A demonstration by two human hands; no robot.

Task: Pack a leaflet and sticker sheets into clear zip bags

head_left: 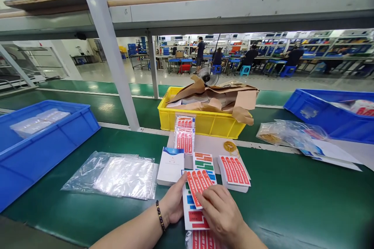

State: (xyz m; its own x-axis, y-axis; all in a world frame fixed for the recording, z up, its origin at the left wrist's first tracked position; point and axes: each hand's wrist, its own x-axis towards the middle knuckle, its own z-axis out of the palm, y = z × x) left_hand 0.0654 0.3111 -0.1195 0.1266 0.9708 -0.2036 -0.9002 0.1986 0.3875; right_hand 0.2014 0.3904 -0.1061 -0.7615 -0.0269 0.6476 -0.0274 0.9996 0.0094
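My left hand (174, 202), with a beaded bracelet on its wrist, grips a multicolour label sheet (193, 221) by its left edge. On top of that lies a smaller sheet of red labels (198, 183), its lower right part under the fingers of my right hand (223, 212). Just beyond are a stack of white booklets (171, 167), more multicolour sheets (203, 159) and a stack of red label sheets (234, 171). Clear bags with red labels inside (184, 135) lean near the yellow bin. Below my hands, another bagged red sheet (201, 240) is partly cut off.
Clear plastic bags (125, 177) lie to the left, beside a blue bin (52, 151). A yellow bin (201, 121) with brown paper stands ahead; rubber bands (230, 147) lie before it. Another blue bin (327, 105) is at right. A post (108, 46) and overhead shelf (233, 7) frame the bench.
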